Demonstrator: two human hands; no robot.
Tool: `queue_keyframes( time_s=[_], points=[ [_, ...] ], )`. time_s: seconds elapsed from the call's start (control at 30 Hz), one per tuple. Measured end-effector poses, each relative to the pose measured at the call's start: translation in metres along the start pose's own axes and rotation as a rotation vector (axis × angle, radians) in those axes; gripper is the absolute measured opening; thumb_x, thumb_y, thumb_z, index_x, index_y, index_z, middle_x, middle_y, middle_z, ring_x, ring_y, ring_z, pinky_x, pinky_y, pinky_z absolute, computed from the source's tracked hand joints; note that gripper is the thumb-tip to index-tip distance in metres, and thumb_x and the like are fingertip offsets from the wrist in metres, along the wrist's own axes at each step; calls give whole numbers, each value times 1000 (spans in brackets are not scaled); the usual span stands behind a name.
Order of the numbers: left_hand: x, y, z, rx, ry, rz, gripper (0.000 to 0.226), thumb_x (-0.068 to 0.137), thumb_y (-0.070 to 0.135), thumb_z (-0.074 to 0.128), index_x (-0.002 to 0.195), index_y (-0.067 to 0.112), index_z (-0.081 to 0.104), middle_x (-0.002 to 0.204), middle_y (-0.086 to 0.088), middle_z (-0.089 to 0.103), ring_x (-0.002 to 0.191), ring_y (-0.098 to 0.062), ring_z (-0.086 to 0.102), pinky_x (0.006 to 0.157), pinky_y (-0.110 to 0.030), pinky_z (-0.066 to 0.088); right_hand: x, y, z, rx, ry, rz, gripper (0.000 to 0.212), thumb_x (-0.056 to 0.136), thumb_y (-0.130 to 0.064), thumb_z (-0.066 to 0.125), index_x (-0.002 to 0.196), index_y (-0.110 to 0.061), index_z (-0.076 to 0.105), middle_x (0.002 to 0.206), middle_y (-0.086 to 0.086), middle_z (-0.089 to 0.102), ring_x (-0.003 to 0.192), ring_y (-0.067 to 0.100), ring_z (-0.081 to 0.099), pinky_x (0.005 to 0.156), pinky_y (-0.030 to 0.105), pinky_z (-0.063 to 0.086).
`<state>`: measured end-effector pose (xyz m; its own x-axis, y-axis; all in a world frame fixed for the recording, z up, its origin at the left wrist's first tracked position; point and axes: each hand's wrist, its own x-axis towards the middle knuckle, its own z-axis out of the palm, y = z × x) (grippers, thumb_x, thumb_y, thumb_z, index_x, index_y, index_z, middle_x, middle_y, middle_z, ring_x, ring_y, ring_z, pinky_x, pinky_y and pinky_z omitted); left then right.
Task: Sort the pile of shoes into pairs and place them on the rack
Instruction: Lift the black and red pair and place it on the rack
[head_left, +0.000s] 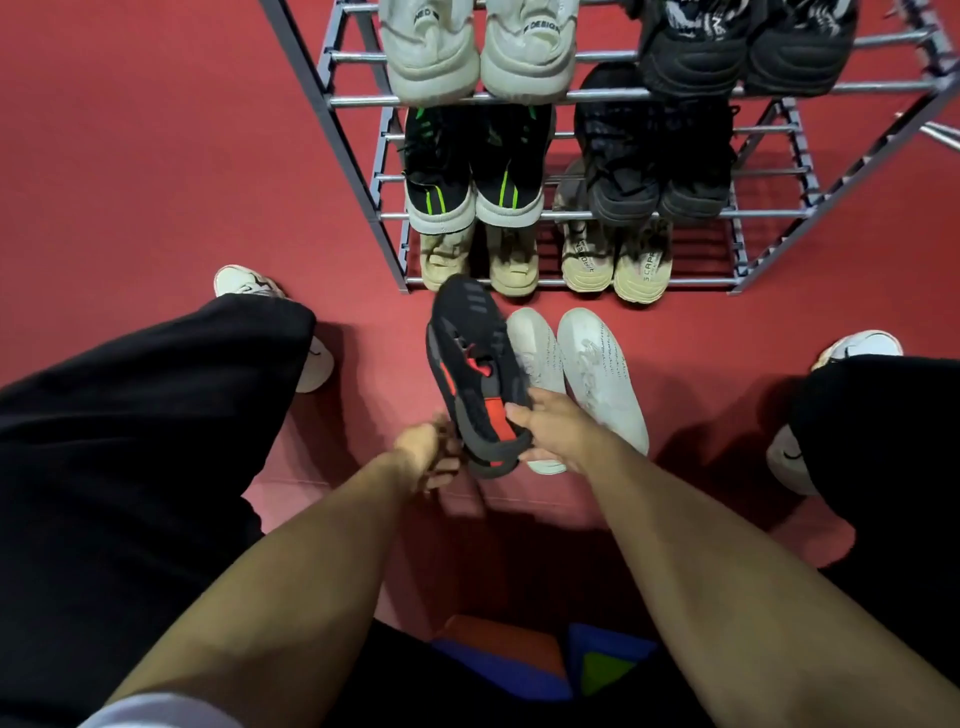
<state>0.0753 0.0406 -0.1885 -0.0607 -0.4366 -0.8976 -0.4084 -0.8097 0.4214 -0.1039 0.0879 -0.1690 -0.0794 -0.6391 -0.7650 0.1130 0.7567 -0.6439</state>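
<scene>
A black shoe with red patches (475, 358) is lifted above the red floor, toe pointing at the rack. My right hand (550, 423) grips its heel collar. My left hand (434, 452) is curled at the heel's left side, over a second dark shoe that is mostly hidden under the first. Two white shoes (592, 374) lie side by side on the floor just right of it. The grey metal rack (363, 192) stands ahead, holding white, black, black-and-green and beige pairs on its tiers.
My legs in black trousers (156, 441) spread to both sides, with my white sneakers (249, 283) on the floor. Another white shoe (857, 348) shows at the right. A coloured seat edge (519, 660) sits below my arms.
</scene>
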Motion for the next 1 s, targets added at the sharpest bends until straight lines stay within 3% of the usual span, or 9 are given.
queue_keyframes(
  time_s=[0.1, 0.2, 0.33, 0.4, 0.5, 0.6, 0.8, 0.9, 1.0],
  points=[
    [-14, 2, -21, -263, -72, -10, 50, 91, 66, 37, 98, 24, 63, 90, 1, 67, 88, -22, 63, 82, -39, 52, 9, -1, 33, -47, -44, -7, 32, 95, -29, 60, 125, -17, 61, 120, 7, 68, 104, 24, 68, 72, 38, 61],
    [-19, -13, -30, -220, -24, -5, 16, 93, 30, 59, 105, 20, 59, 86, -1, 65, 74, -19, 63, 73, -37, 56, 14, 0, 58, -78, 17, 64, 44, 97, -47, 47, 123, -14, 59, 116, 9, 65, 95, 29, 68, 67, 40, 61],
    [-10, -30, -44, -238, 121, -3, 32, 88, 8, 61, 111, 29, 53, 81, 1, 62, 63, -18, 58, 53, -30, 56, 13, 11, 43, -913, 469, 15, 32, 93, -32, 45, 110, -16, 67, 111, 13, 70, 101, 35, 66, 86, 37, 52],
    [-8, -32, -51, -224, 145, -24, 22, 88, 5, 58, 98, 25, 56, 80, -1, 60, 61, -18, 57, 58, -32, 53, 11, 17, 33, -1076, 449, 51, 29, 93, -25, 48, 112, -14, 68, 117, 13, 68, 111, 34, 61, 88, 35, 47],
    [-10, -32, -51, -192, 126, -44, 12, 91, 8, 56, 84, 19, 55, 72, 1, 64, 50, -15, 61, 61, -32, 52, 15, 25, 28, -1079, 308, 107, 36, 97, -36, 50, 114, -10, 66, 122, 16, 65, 116, 34, 57, 87, 33, 43],
    [-10, -30, -44, -234, 96, -52, 3, 94, 20, 57, 92, 21, 55, 79, 4, 65, 56, -15, 63, 68, -33, 53, 22, 28, 33, -1002, 364, 115, 36, 95, -36, 55, 116, -8, 64, 121, 15, 65, 114, 33, 59, 77, 31, 40],
    [-8, -24, -36, -182, 19, -12, 17, 93, 39, 59, 92, 22, 59, 86, 4, 68, 70, -16, 65, 67, -31, 54, 30, 30, 37, -1003, 392, 127, 47, 92, -42, 57, 123, -8, 53, 121, 13, 65, 116, 32, 59, 83, 35, 44],
    [-9, -17, -39, -213, 96, -31, 14, 95, 28, 54, 85, 19, 59, 83, 0, 64, 67, -19, 60, 65, -31, 53, 32, 27, 39, -1106, 386, 93, 32, 96, -32, 50, 117, -12, 63, 121, 12, 67, 114, 31, 60, 79, 34, 43],
    [-7, -14, -50, -252, 229, -60, 21, 90, 33, 54, 93, 13, 62, 87, -9, 64, 67, -23, 59, 59, -34, 52, 31, 25, 48, -1155, 380, 96, 37, 96, -22, 38, 116, -11, 67, 120, 12, 66, 115, 32, 60, 87, 36, 47]
  ],
)
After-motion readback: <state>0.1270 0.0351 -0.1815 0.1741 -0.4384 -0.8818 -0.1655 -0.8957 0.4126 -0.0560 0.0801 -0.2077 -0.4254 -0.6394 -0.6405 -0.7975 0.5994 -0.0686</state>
